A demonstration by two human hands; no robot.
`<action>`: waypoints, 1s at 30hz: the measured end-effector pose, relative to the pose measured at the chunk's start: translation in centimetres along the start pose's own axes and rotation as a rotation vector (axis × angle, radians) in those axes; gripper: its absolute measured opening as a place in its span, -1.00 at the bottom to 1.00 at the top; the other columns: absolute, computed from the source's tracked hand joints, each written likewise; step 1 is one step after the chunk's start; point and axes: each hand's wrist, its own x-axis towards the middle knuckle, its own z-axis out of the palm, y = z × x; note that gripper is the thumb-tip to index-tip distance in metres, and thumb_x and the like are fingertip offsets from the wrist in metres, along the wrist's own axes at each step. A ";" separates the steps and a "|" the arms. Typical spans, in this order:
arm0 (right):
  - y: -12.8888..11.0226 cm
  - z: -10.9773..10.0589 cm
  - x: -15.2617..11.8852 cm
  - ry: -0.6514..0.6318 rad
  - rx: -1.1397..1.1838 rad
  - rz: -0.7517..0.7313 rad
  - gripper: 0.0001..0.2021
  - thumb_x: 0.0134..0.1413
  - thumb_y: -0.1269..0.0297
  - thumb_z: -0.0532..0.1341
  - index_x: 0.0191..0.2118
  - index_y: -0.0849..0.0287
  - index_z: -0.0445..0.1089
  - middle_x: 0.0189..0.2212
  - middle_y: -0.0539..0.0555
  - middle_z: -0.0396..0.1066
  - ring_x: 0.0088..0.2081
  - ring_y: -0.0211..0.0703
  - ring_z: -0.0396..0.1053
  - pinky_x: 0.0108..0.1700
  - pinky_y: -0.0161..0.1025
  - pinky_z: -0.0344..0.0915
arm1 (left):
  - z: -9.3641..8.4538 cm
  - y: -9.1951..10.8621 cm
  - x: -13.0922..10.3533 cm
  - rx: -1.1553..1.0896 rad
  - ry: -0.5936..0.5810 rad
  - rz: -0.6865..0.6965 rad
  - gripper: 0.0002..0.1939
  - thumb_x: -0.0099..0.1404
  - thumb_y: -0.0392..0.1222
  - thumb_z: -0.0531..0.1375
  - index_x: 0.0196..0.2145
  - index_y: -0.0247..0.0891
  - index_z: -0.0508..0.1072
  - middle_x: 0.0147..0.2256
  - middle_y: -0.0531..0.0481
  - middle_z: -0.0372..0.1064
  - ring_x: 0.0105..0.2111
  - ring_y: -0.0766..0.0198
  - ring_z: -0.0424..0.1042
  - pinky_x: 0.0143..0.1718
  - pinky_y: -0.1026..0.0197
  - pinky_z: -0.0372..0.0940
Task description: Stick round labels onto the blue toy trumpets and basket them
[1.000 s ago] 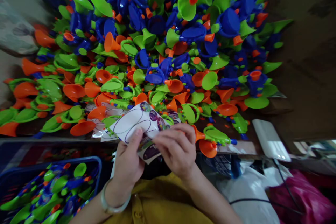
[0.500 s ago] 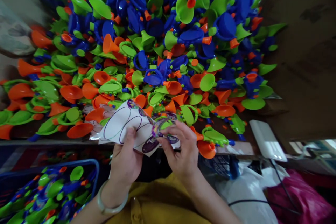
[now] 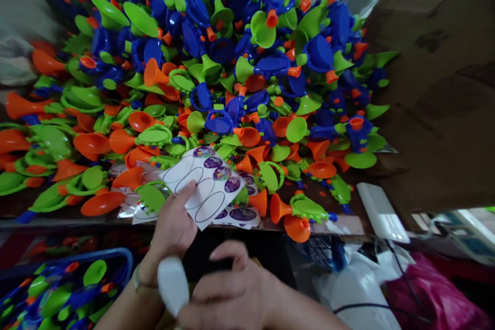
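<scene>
My left hand (image 3: 176, 224) grips a sheet of oval stickers (image 3: 203, 185) by its lower left edge, thumb on top. Purple printed stickers line the sheet's right part, while bare outlined ovals fill the left. My right hand (image 3: 232, 289), blurred and close to the camera, pinches a white-backed oval sticker (image 3: 173, 284) at its fingertips. More sticker sheets (image 3: 242, 215) lie on the table beneath the held one. Just right of the sheet rests a green toy trumpet (image 3: 309, 207) with an orange bell.
A large heap of blue, green and orange toy trumpets (image 3: 220, 122) covers the table. At lower left stands a blue basket (image 3: 127, 263) of similar toys. A white box-shaped device (image 3: 381, 211) with a cable sits at right, beside cardboard (image 3: 436, 113). Plastic bags (image 3: 351, 289) lie below.
My right hand has pulled away from the sheet, down toward my body, with an oval sticker in its fingers. The sheet in my left hand has flattened and turned. The view has shifted slightly.
</scene>
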 end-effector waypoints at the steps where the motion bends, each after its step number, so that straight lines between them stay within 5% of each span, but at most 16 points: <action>1: -0.4 -0.1 -0.2 -0.079 0.050 -0.006 -0.54 0.73 0.25 -0.10 -0.07 -0.11 0.56 -0.19 -0.27 0.72 -0.05 -0.49 0.60 0.44 -0.36 0.31 | 0.3 -0.3 0.5 0.037 -0.050 -0.030 -0.64 0.27 -0.06 0.50 -0.05 -0.28 0.68 -0.18 -0.17 0.74 -0.09 -0.10 0.76 0.07 -0.09 0.64; 3: -0.7 -0.5 -0.3 -0.122 0.100 0.041 -0.52 0.74 0.23 -0.15 0.01 -0.06 0.54 -0.24 -0.21 0.71 -0.09 -0.47 0.61 0.39 -0.40 0.36 | 0.9 -1.3 1.4 0.186 -0.152 0.000 -0.59 0.25 -0.05 0.49 -0.02 -0.33 0.66 -0.17 -0.26 0.73 -0.10 -0.18 0.75 0.04 -0.19 0.64; 6: 0.6 -1.3 0.4 0.068 0.033 0.159 -0.73 0.65 0.23 0.06 0.21 -0.01 0.46 -0.24 -0.06 0.69 -0.10 -0.21 0.63 0.18 -0.19 0.56 | 1.3 -3.1 2.3 0.415 -0.182 0.236 -0.45 0.24 -0.03 0.50 0.12 -0.31 0.60 0.01 -0.32 0.69 0.07 -0.23 0.69 0.19 -0.24 0.56; 10: 3.8 -2.7 2.3 0.468 -0.117 0.325 -0.20 0.33 0.55 0.29 0.56 -0.03 0.07 -0.03 0.10 0.63 0.01 -0.02 0.60 0.13 0.06 0.62 | 0.9 -4.6 3.0 0.617 -0.078 0.534 -0.31 0.29 -0.19 0.43 0.35 -0.22 0.46 0.37 -0.37 0.42 0.38 -0.30 0.44 0.33 -0.29 0.44; 13: 5.9 -3.6 3.1 0.509 -0.213 0.340 -0.05 0.29 0.58 0.34 0.62 -0.05 -0.07 0.15 0.17 0.53 0.15 0.00 0.58 0.34 0.24 0.51 | 0.4 -4.7 3.7 1.034 -0.029 0.923 -0.34 0.45 -0.27 0.28 0.46 -0.22 0.35 0.40 -0.46 0.34 0.35 -0.35 0.46 0.14 -0.28 0.55; 15: 6.5 -3.6 3.0 0.507 -0.244 0.341 -0.03 0.30 0.57 0.36 0.64 -0.03 -0.11 0.20 0.22 0.49 0.22 0.02 0.55 0.36 0.28 0.49 | 0.4 -4.0 4.5 1.270 0.027 1.209 -0.30 0.51 -0.28 0.24 0.53 -0.24 0.22 0.41 -0.52 0.29 0.34 -0.35 0.46 0.15 -0.27 0.54; 17: 6.5 -2.9 2.6 0.511 -0.232 0.365 -0.03 0.32 0.55 0.35 0.65 -0.02 -0.13 0.22 0.26 0.47 0.24 0.04 0.54 0.31 0.26 0.53 | 1.0 -2.3 5.7 1.344 0.064 1.355 -0.27 0.53 -0.23 0.25 0.55 -0.27 0.16 0.39 -0.55 0.29 0.34 -0.35 0.45 0.23 -0.31 0.48; 20: 5.8 -1.3 1.7 0.523 -0.212 0.406 -0.04 0.32 0.53 0.36 0.65 -0.02 -0.12 0.24 0.28 0.46 0.26 0.09 0.53 0.27 0.28 0.56 | 3.0 1.6 7.8 1.402 0.038 1.332 -0.31 0.54 -0.14 0.24 0.52 -0.38 0.22 0.33 -0.58 0.35 0.28 -0.39 0.47 0.29 -0.37 0.40; 24: 5.5 0.2 1.1 0.547 -0.213 0.419 -0.03 0.31 0.50 0.36 0.65 -0.02 -0.12 0.26 0.31 0.46 0.25 0.13 0.53 0.23 0.31 0.59 | 6.6 6.4 10.7 1.643 -0.126 1.119 -0.18 0.46 -0.22 0.32 0.56 -0.41 0.17 0.45 -0.62 0.21 0.37 -0.50 0.34 0.35 -0.42 0.30; 26: 5.8 0.7 0.8 0.572 -0.221 0.408 -0.03 0.31 0.49 0.36 0.65 -0.02 -0.13 0.27 0.32 0.45 0.25 0.14 0.53 0.21 0.29 0.61 | 8.0 7.4 11.9 1.688 -0.223 1.069 -0.08 0.38 -0.26 0.41 0.58 -0.29 0.16 0.51 -0.56 0.16 0.41 -0.52 0.30 0.33 -0.41 0.32; 30: 6.7 1.9 -0.2 0.574 -0.236 0.403 -0.01 0.31 0.48 0.36 0.66 -0.03 -0.16 0.28 0.33 0.42 0.27 0.16 0.52 0.19 0.31 0.63 | 9.0 6.8 14.2 1.675 -0.358 1.010 -0.21 0.34 -0.27 0.47 0.45 -0.25 0.37 0.27 -0.45 0.49 0.18 -0.38 0.56 0.15 -0.30 0.47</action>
